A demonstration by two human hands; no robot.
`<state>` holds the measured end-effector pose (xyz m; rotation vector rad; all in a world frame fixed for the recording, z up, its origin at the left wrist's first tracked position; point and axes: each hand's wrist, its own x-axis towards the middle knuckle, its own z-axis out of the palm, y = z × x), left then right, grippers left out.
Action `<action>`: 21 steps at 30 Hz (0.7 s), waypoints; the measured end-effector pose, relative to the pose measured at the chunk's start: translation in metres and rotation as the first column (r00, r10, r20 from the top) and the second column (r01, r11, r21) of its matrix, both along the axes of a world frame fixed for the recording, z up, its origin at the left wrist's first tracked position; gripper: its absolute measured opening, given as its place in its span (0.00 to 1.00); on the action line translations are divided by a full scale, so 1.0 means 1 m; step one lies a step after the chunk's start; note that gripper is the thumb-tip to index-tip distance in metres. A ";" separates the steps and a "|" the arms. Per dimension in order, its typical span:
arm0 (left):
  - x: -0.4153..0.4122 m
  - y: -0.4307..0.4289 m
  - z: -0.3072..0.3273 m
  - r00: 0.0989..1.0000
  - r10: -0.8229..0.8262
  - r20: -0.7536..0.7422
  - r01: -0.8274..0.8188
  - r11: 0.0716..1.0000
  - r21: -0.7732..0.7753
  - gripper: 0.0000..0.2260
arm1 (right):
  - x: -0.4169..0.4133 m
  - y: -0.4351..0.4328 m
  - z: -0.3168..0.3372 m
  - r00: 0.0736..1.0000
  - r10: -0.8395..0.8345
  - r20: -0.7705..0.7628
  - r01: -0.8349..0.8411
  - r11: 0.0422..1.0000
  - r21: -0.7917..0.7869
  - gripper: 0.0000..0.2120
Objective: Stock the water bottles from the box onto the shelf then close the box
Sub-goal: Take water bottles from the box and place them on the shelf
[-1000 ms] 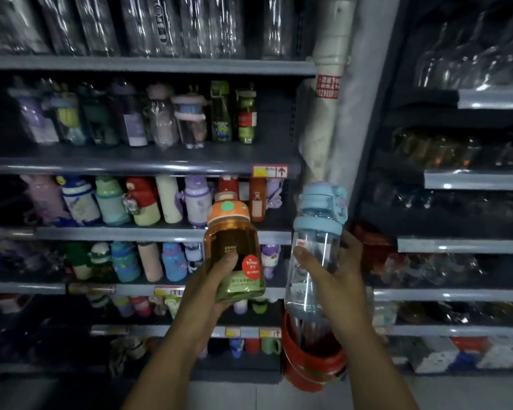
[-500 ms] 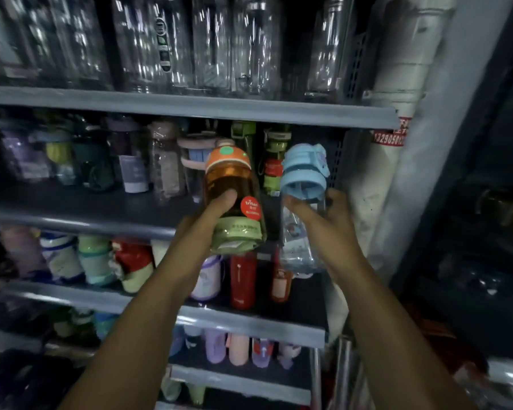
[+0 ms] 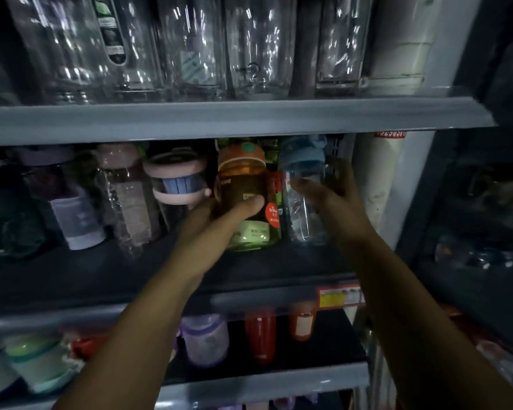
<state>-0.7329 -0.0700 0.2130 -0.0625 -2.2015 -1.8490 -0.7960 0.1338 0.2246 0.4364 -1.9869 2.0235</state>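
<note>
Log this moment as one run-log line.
phase: placing bottles | left hand: grips orange bottle | right hand: grips blue-lidded clear bottle | bottles: upright, side by side, at shelf

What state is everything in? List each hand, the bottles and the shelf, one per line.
left hand: grips the orange bottle.
right hand: grips the blue-lidded bottle.
orange bottle: upright, lid on, held at shelf level.
blue-lidded bottle: upright, lid on, right beside the orange bottle.
pink-lidded bottle: stands on the shelf, lid on.
shelf: holds bottles along its back.
</note>
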 end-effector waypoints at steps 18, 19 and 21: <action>-0.041 0.011 -0.030 0.948 0.236 -0.213 -0.299 0.889 -0.346 0.39 | -0.038 -0.002 -0.019 0.991 0.056 -0.122 -0.042 0.992 0.118 0.43; -0.041 0.010 -0.031 0.947 0.243 -0.212 -0.307 0.880 -0.362 0.40 | -0.040 -0.001 -0.021 0.990 0.064 -0.124 -0.047 0.990 0.133 0.42; -0.042 0.008 -0.031 0.942 0.269 -0.201 -0.333 0.827 -0.454 0.41 | -0.041 0.000 -0.023 0.987 0.074 -0.141 -0.050 0.985 0.165 0.41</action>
